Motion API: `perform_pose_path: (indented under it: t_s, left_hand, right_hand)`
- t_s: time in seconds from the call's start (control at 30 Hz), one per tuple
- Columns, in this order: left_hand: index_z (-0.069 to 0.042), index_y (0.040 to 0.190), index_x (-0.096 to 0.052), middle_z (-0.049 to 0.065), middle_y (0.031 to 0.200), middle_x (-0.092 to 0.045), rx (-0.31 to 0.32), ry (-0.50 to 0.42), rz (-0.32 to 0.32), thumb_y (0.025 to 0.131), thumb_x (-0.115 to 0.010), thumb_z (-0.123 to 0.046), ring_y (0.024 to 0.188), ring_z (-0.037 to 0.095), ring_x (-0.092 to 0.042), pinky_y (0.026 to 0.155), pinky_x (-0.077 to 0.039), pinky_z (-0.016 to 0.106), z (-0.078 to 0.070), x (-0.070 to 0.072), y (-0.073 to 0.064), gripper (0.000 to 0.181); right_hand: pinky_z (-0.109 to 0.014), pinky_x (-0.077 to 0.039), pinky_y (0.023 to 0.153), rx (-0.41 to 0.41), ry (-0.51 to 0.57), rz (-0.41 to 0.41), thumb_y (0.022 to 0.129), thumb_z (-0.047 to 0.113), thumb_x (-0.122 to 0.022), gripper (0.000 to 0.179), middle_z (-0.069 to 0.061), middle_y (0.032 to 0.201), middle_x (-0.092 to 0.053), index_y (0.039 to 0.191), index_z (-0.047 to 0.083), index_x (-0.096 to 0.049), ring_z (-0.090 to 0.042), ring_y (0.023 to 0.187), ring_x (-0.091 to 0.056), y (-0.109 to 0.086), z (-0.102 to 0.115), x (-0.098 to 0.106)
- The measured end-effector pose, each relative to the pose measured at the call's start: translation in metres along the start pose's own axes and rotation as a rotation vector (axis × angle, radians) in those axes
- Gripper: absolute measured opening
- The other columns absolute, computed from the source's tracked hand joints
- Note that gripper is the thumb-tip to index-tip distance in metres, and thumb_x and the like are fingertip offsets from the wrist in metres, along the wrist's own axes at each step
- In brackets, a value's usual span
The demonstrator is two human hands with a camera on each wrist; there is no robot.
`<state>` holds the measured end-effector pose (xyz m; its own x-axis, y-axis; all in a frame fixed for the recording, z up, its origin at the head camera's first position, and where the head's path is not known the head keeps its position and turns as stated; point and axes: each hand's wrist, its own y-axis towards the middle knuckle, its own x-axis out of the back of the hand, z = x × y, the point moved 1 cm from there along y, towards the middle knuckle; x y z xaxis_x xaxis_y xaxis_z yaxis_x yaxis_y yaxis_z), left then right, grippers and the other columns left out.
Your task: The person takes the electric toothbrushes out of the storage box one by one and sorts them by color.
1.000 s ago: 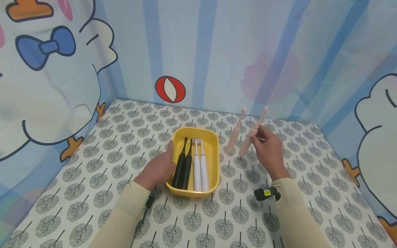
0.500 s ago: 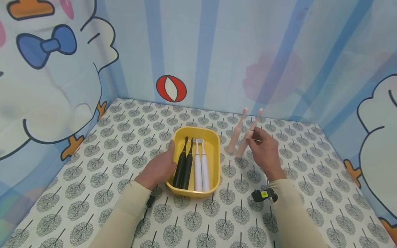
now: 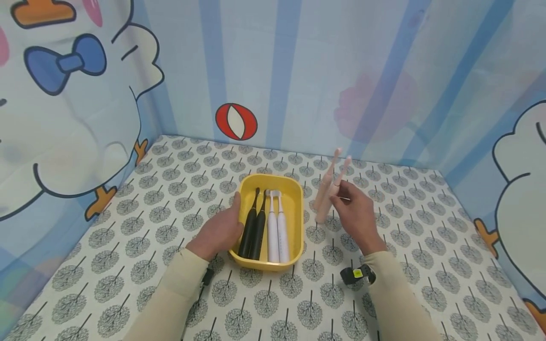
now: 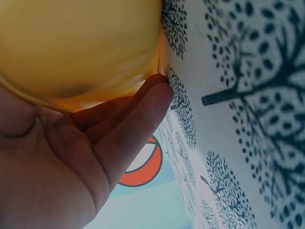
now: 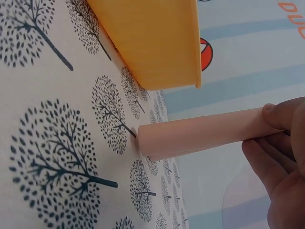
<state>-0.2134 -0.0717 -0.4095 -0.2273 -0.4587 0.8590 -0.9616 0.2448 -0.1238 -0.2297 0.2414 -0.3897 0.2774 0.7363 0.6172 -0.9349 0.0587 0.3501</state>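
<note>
One pink electric toothbrush [image 3: 325, 209], pinched upright between thumb and fingers of the right hand [image 3: 357, 211], has shifted left to just beside a second pink toothbrush [image 3: 326, 181]. The left hand [image 3: 218, 232] clamps the yellow tray [image 3: 295, 219] bearing two black toothbrushes [image 3: 247, 234] and two white toothbrushes [image 3: 282, 237].

Soft, even brightness fills the head view, with faint dark shade on the bench [image 3: 141, 303] below the forearms; fine detail looks slightly smeared, and wide-lens stretch pulls the wall [image 3: 315, 71] pictures at the edges. In the left wrist view the left hand [image 4: 78, 162] sits dim, while the yellow box [image 4: 71, 47] glows amber and looks blurred. The right wrist view shows the pink toothbrush [image 5: 205, 133] brighter than the shaded right hand [image 5: 286, 174].
</note>
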Motion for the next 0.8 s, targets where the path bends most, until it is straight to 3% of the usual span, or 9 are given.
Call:
perform_pose_path:
  t_s: [0.2,0.4,0.8]
  left_hand:
    - [-0.004,0.155,0.007,0.013,0.103,-0.061,0.002,0.002,0.002,0.095,-0.043,-0.012,0.065,0.015,-0.055,0.063,-0.047,0.032,-0.0001,-0.0007,0.0001,0.078]
    - [-0.005,0.155,0.008,0.012,0.102,-0.061,0.003,-0.003,0.002,0.095,-0.043,-0.012,0.065,0.015,-0.055,0.063,-0.047,0.032,-0.0001,0.0001,0.0002,0.078]
    - [-0.004,0.154,0.008,0.011,0.098,-0.06,-0.013,-0.001,-0.007,0.095,-0.043,-0.011,0.065,0.015,-0.055,0.064,-0.047,0.032,0.0006,0.0,0.0003,0.079]
  right_hand:
    - [-0.042,-0.052,0.085,-0.03,-0.011,0.027,0.093,0.021,-0.066,0.043,-0.011,0.119,-0.065,0.134,0.011,-0.057,-0.026,0.102,-0.066,-0.0018,0.0028,-0.0025]
    - [-0.04,-0.052,0.085,0.03,0.0,0.03,0.093,0.021,-0.066,0.042,-0.01,0.121,-0.064,0.133,0.011,-0.058,-0.025,0.104,-0.065,-0.0035,0.0015,-0.0044]
    - [-0.036,-0.053,0.084,0.048,0.028,0.034,0.091,0.018,-0.069,0.038,-0.008,0.119,-0.064,0.128,0.011,-0.06,-0.023,0.105,-0.064,-0.0068,0.0029,-0.0038]
